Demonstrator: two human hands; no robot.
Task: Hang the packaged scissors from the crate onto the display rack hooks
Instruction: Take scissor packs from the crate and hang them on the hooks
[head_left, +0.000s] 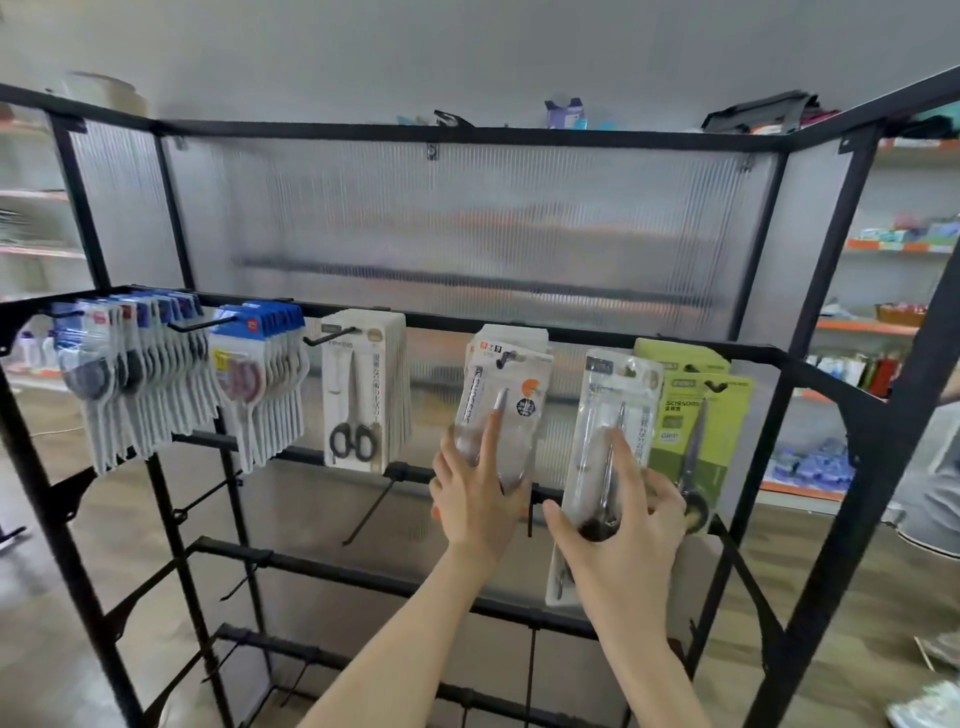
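Observation:
A black display rack (571, 335) carries packaged scissors on its top row of hooks. My left hand (475, 493) holds the lower end of a clear scissors package (506, 395) hanging on a hook, with the index finger straight up its front. My right hand (626, 530) grips the handle end of another scissors package (605, 415), whose top is at a hook. More packages of that kind hang behind it. The crate is out of view.
Further along the top bar hang blue-carded packs (156, 364), white scissors packs (358, 389) and green scissors packs (696, 415). Bare hooks (369, 512) jut from the lower bars. Store shelves stand left and right. A person (930, 467) stands at the right edge.

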